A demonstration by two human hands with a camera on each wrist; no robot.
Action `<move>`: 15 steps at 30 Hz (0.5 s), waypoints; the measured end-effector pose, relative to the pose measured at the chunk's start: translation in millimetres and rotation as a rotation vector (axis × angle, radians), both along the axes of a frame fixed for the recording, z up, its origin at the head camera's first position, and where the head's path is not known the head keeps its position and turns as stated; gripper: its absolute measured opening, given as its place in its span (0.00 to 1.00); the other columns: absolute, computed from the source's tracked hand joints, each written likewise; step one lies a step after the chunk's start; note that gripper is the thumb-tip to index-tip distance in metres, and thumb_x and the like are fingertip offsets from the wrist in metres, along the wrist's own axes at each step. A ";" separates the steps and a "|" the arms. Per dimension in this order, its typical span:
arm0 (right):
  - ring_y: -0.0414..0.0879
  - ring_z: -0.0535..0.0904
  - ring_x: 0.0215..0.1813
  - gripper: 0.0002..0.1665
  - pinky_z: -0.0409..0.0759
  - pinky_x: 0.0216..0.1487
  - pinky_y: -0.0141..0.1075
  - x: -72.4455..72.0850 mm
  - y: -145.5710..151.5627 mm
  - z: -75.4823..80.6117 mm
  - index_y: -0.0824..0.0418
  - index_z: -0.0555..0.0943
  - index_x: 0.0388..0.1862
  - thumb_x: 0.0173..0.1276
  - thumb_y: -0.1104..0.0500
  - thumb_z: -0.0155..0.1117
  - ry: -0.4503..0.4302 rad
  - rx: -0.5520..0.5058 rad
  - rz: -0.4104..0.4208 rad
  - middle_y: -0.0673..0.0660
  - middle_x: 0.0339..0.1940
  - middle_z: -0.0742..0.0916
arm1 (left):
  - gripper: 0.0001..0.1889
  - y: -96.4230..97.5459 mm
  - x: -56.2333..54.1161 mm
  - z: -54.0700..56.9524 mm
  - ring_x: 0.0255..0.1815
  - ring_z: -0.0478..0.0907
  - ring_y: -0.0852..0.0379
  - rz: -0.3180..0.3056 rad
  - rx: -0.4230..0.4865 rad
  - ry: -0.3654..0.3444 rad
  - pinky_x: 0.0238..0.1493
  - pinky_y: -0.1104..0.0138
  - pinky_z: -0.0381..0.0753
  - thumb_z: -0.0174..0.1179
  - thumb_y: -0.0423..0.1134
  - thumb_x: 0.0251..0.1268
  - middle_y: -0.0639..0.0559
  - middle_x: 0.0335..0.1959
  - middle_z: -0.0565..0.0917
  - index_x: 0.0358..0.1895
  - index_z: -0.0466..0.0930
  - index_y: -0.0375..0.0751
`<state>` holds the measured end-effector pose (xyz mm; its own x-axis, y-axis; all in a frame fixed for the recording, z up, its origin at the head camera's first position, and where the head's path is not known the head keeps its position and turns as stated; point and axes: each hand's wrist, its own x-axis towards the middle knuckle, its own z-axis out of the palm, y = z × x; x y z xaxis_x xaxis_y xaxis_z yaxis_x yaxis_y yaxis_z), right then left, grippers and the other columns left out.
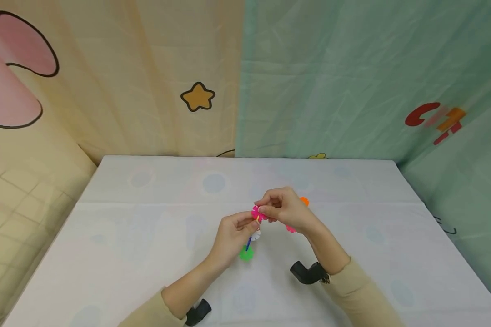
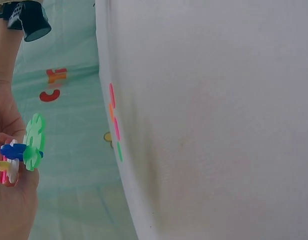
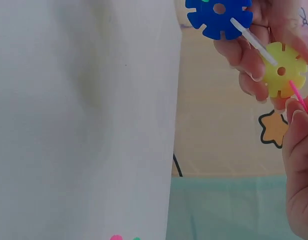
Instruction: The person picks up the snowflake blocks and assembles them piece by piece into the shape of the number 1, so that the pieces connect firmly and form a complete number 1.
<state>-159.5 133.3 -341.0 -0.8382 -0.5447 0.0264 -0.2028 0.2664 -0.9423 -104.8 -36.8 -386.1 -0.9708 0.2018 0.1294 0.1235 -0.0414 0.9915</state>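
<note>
Both hands meet above the table around a chain of slotted plastic discs. From its low end hang a green disc (image 1: 247, 253) (image 2: 34, 142), a blue disc (image 3: 220, 17) and a white disc (image 1: 256, 235), seen edge-on in the right wrist view. My left hand (image 1: 234, 236) pinches the yellow disc (image 3: 284, 70) between thumb and fingers. Thumb and fingertips of my right hand (image 1: 288, 210) pinch a pink disc (image 1: 256, 212), which meets the yellow disc's edge at an angle. Whether its slot is fully seated, I cannot tell.
Behind the right hand, an orange disc (image 1: 304, 200) and another pink disc (image 1: 290, 229) lie on the white tabletop (image 1: 147, 254). The left wrist view also shows a loose green disc (image 2: 119, 152). Black camera mounts (image 1: 308, 272) sit at both wrists. Printed curtains hang behind the table.
</note>
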 end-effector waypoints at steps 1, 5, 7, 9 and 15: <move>0.47 0.78 0.24 0.04 0.80 0.29 0.35 0.0 0.3 -1.4 0.72 0.81 0.35 0.63 0.71 0.59 -0.014 -0.007 -0.011 0.61 0.30 0.85 | 0.13 -0.1 -0.4 0.0 0.42 0.82 0.42 0.000 -0.001 -0.008 0.43 0.66 0.80 0.58 0.29 0.63 0.35 0.40 0.83 0.47 0.78 0.23; 0.44 0.79 0.25 0.06 0.81 0.30 0.34 -0.8 2.2 -8.0 0.75 0.81 0.37 0.63 0.72 0.59 -0.067 -0.040 -0.053 0.62 0.33 0.85 | 0.13 -0.2 -2.5 -0.4 0.42 0.81 0.40 -0.004 -0.014 -0.038 0.42 0.67 0.80 0.58 0.30 0.63 0.34 0.40 0.83 0.47 0.78 0.24; 0.43 0.79 0.24 0.08 0.81 0.30 0.33 -1.7 3.4 -11.2 0.76 0.81 0.39 0.63 0.71 0.59 -0.088 -0.058 -0.064 0.63 0.34 0.85 | 0.13 -0.3 -3.4 -0.9 0.42 0.81 0.39 -0.004 -0.024 -0.046 0.41 0.68 0.81 0.58 0.31 0.63 0.33 0.40 0.83 0.47 0.78 0.25; 0.43 0.79 0.24 0.10 0.81 0.31 0.33 -2.1 4.7 -13.9 0.76 0.80 0.42 0.63 0.70 0.60 -0.106 -0.073 -0.070 0.62 0.34 0.85 | 0.14 -0.6 -3.6 -1.1 0.43 0.81 0.38 -0.010 -0.026 -0.048 0.41 0.68 0.80 0.58 0.33 0.64 0.32 0.40 0.82 0.47 0.78 0.25; 0.44 0.79 0.27 0.16 0.81 0.35 0.34 -4.0 13.2 -19.9 0.76 0.77 0.51 0.65 0.70 0.57 -0.155 -0.084 -0.009 0.59 0.38 0.84 | 0.15 -0.9 -3.6 -4.5 0.43 0.81 0.39 -0.027 -0.018 -0.066 0.42 0.67 0.80 0.59 0.34 0.63 0.32 0.41 0.82 0.48 0.78 0.25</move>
<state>-163.6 146.5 -360.9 -0.8405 -0.5386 -0.0585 -0.0513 0.1865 -0.9811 -108.4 -37.7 -390.6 -0.9713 0.2295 0.0618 0.0573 -0.0261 0.9980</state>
